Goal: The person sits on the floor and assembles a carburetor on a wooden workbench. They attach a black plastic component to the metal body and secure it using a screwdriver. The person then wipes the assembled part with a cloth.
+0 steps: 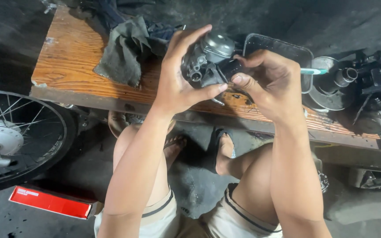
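The carburetor (210, 59) is dull grey metal with a shinier silver cap on top and a black round end. Both hands have dark grease smudges, the right hand (270, 86) more than the left hand (177, 83). The tabletop (73, 66) is orange-brown wood with a streaky grain and black stains. The rag (124, 50) on it is a faded grey-green. The tray (283, 48) is dark with a pale rim. The engine parts (375, 94) are black and grey. The box (49, 202) on the floor is bright red with white print, and the shorts (164, 218) are beige with a dark stripe.
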